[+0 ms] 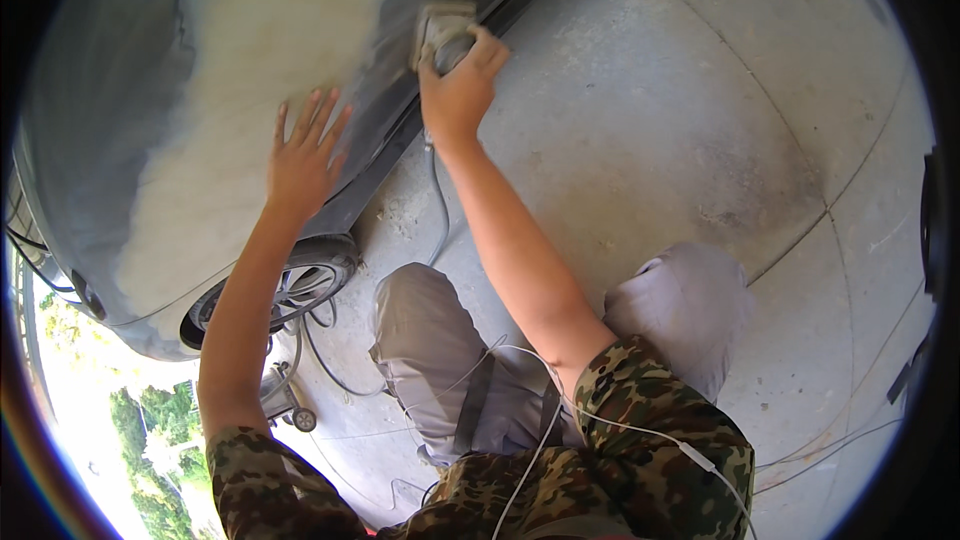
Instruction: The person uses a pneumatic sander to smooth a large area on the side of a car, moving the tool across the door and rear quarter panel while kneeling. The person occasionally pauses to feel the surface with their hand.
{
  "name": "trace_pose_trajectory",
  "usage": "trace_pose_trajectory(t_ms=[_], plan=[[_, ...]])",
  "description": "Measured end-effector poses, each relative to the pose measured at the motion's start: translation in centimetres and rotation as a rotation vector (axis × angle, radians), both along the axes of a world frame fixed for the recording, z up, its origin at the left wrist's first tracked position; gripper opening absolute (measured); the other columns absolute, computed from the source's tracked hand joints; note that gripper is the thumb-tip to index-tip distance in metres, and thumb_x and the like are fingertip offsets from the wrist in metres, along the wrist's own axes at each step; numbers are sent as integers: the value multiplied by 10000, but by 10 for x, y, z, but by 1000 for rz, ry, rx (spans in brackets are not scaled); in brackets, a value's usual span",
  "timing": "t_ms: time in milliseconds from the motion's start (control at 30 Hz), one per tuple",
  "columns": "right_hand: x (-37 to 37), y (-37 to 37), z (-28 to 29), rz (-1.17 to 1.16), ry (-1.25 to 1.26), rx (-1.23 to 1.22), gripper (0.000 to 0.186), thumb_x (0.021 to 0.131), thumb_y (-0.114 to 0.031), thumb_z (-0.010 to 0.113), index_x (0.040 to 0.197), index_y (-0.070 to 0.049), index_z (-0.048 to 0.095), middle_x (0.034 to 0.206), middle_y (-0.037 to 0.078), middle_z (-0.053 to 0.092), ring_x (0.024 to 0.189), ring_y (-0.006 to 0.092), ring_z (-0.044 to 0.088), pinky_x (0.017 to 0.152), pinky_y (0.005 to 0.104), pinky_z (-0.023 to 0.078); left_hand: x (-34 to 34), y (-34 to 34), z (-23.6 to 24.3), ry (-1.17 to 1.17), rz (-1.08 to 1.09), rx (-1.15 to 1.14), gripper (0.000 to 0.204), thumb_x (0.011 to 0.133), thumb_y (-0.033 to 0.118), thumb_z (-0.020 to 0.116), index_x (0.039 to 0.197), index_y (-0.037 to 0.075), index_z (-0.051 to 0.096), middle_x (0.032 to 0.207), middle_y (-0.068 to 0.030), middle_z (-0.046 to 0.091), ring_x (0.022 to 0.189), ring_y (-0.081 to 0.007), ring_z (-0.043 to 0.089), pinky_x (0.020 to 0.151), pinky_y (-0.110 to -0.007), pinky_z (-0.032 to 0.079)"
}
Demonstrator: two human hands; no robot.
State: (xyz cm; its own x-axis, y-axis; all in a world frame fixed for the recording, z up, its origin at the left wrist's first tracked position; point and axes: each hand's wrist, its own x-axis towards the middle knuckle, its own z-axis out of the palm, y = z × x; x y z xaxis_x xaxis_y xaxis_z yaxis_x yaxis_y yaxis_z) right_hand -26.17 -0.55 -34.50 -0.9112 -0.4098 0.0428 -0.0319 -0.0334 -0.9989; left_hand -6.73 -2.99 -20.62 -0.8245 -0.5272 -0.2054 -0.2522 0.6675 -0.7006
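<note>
**Power sander [449,26] at the car's [90,150] lower side**

A pale patch [270,0] spread across the grey bodywork, above the spoked wheel [308,284]. The left hand [303,162] lay over that patch, fingers splayed apart. A hose [437,185] ran below the right hand [462,98], whose fingers were clamped around the sander.

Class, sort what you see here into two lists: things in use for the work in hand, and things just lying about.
In use:
right hand, gripping the tool
sander-like tool, on the car panel
hose below the tool
left hand, spread at the panel

Apparently lying about:
dark cord, lower right
wheeled cart near the car's wheel; any link unclear
</note>
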Motion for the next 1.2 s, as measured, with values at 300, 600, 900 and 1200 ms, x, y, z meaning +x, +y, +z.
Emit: trace_pose_trajectory(t_ms=[300,600,900,1200], plan=[[45,12,-6,25,-3,-113,607,810,-124,824,1291,-27,468,1292,212,454,1066,456,624,844,507,567,85,35,-7,-178,253,74,779,901,331,707,1596,216,374,1710,-58,232,1577,-246,210,1268,-566,154],[-58,-13,-4,-71,-39,-98,615,861,-239,799,1317,-7,458,1293,216,476,1133,434,593,955,481,513,126,118,-93,231,680,743,665,961,404,648,1538,134,457,1373,-240,610,1253,-399,595,1092,-478,452],[48,11,-11,74,14,-153,616,811,-171,831,1297,-49,474,1293,192,469,1146,437,578,923,488,526,57,94,-77,148,198,426,514,870,305,731,1348,142,635,1395,-199,598,1339,-339,542,1141,-535,398],[-9,0,-12,-54,-34,-84,599,842,-189,804,1294,-19,450,1287,204,462,1129,454,582,896,503,535,31,17,-54,45,119,89,774,893,262,685,1597,197,369,1722,-112,163,1594,-243,145,1278,-494,173]])
